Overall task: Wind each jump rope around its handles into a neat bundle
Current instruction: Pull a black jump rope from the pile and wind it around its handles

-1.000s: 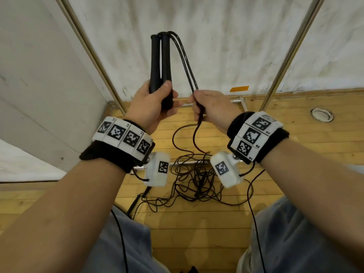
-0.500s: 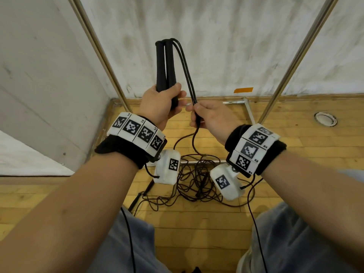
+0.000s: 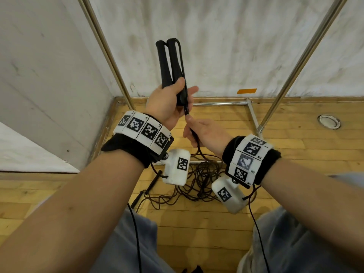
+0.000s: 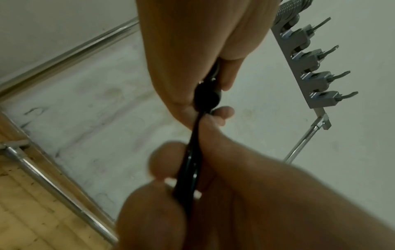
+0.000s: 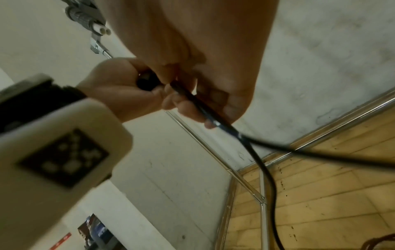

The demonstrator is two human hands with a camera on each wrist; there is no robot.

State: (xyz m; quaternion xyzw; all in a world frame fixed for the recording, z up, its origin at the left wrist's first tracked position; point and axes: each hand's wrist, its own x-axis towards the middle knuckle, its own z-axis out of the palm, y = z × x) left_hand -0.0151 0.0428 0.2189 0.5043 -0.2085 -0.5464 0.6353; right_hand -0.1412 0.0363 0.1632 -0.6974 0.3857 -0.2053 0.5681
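Observation:
My left hand (image 3: pixel 169 99) grips two black jump rope handles (image 3: pixel 169 64) upright, side by side, in front of the white wall. Their black cord (image 3: pixel 182 62) runs down the right side of the handles. Just below them my right hand (image 3: pixel 199 131) pinches the doubled cord (image 5: pixel 215 123) between thumb and fingers. In the left wrist view the cord (image 4: pixel 190 162) passes from the handle ends (image 4: pixel 206 98) into the right hand's fingers. Below that hand the two strands split and hang toward the floor.
A tangled pile of dark cords (image 3: pixel 199 184) with a loose black handle (image 3: pixel 149 186) lies on the wooden floor (image 3: pixel 295 134) between my knees. Slanted metal rack poles (image 3: pixel 102 44) (image 3: pixel 307 50) stand left and right, a base bar (image 3: pixel 218 104) along the wall.
My right hand has slid down the cord, from beside the left hand to below it. The cord now lies close against the handles, which have tilted slightly left.

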